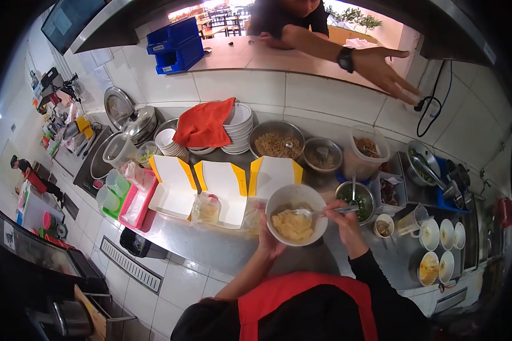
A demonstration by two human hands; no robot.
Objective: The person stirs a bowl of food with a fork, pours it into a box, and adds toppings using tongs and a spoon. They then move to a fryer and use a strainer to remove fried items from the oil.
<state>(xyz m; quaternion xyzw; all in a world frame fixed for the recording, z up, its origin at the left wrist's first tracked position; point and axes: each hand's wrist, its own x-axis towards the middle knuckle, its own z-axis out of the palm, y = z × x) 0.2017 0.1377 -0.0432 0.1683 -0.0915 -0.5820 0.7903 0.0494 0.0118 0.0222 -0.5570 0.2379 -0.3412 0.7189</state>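
Observation:
A white bowl (pixel 293 196) with pale yellow food (pixel 292 226) in it is tilted in front of my chest. Its left side rests in my left hand (pixel 269 241), fingers round the rim. My right hand (pixel 346 220) grips the handle of a metal utensil (pixel 330 209), whose end reaches into the food. Just behind the bowl stand three open takeout boxes: a left one (pixel 172 187), a middle one (pixel 221 181) and a right one (pixel 274 175), white inside with yellow flaps. A clear bag (pixel 205 209) leans at the middle box.
Behind the boxes are stacked white bowls (pixel 239 133), a red cloth (pixel 205 123) and a metal bowl of food (pixel 277 140). A bowl of greens (pixel 355 200) sits right, a pink basket (pixel 137 203) left. Another person's arm (pixel 358 59) reaches through the serving window.

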